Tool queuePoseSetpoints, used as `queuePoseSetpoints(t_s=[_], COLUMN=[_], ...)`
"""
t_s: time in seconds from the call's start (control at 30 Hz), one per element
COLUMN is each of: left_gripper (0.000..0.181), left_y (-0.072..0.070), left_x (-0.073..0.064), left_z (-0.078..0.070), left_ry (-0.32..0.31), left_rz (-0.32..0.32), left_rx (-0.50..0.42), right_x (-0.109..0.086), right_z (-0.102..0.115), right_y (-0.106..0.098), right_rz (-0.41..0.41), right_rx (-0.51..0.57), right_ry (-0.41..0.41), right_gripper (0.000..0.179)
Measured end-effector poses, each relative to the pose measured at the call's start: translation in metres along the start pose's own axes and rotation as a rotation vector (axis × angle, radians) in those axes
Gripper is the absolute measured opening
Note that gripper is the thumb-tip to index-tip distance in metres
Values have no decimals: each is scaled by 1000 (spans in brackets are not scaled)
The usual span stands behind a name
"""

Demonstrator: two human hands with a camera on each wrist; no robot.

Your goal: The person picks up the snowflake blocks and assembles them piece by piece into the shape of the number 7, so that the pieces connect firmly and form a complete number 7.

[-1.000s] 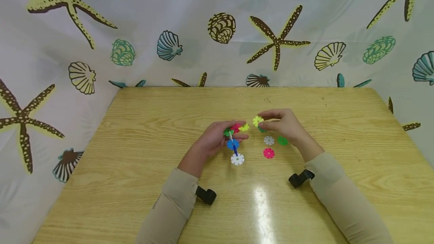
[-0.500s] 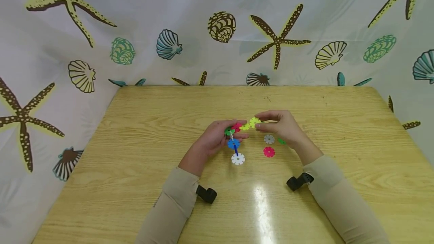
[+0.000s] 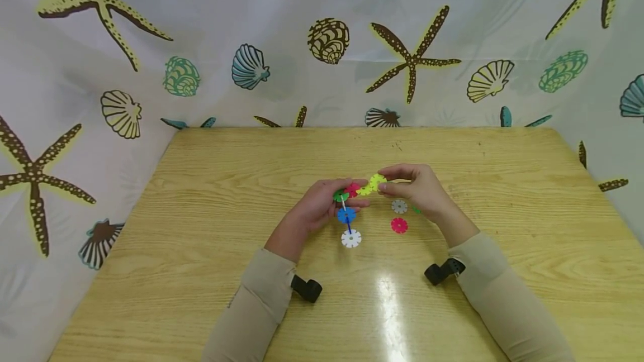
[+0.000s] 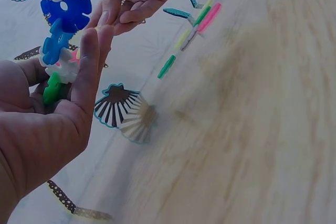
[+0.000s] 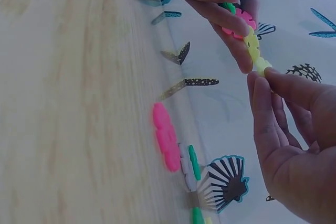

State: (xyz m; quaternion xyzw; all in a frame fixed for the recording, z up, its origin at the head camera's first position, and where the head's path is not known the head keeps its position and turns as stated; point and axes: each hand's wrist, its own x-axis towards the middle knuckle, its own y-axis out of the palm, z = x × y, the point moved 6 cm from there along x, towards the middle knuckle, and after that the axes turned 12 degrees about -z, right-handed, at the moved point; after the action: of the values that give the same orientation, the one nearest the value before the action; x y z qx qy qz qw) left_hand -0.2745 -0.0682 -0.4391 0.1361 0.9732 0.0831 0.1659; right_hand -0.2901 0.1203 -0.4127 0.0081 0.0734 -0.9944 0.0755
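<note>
My left hand (image 3: 317,204) holds a chain of notched plastic discs above the table. In the head view its green disc (image 3: 340,196) lies at the fingers, with a blue disc (image 3: 346,215) and a white disc (image 3: 351,238) extending toward me. A pink disc (image 3: 352,189) and a yellow disc (image 3: 364,190) extend to the right. My right hand (image 3: 425,191) pinches another yellow disc (image 3: 377,181) between thumb and fingertips. Its edge meets the chain's yellow end, also seen in the right wrist view, where the pinched disc (image 5: 261,66) is partly covered by fingertips.
On the wooden table (image 3: 226,183) lie a loose white disc (image 3: 399,206), a pink disc (image 3: 399,225) and a green disc (image 3: 416,210) partly behind the right hand. Another green disc (image 5: 197,216) shows in the right wrist view. A shell-patterned curtain (image 3: 292,88) hangs behind.
My right hand has moved left with its yellow disc, closing the gap to the yellow disc at the chain's end. The left hand has stayed nearly still; the chain's white disc swung slightly.
</note>
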Motion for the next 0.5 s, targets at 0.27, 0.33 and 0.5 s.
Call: queuePoseSetpoints(t_s=[0.27,0.33,0.5], left_gripper=[44,44,43], left_y=[1,1,1], left_x=[-2,-2,-1], left_z=[-2,-2,-1], left_ry=[35,39,28], left_rz=[52,55,64], left_rx=[-17,-15,-4], right_x=[-2,-3,-4], right_z=[3,3,2], right_y=[2,2,4], right_rz=[-14,-21,-29], right_rx=[57,65,66], right_ry=[-27,-37,-57], right_gripper=[28,26,23])
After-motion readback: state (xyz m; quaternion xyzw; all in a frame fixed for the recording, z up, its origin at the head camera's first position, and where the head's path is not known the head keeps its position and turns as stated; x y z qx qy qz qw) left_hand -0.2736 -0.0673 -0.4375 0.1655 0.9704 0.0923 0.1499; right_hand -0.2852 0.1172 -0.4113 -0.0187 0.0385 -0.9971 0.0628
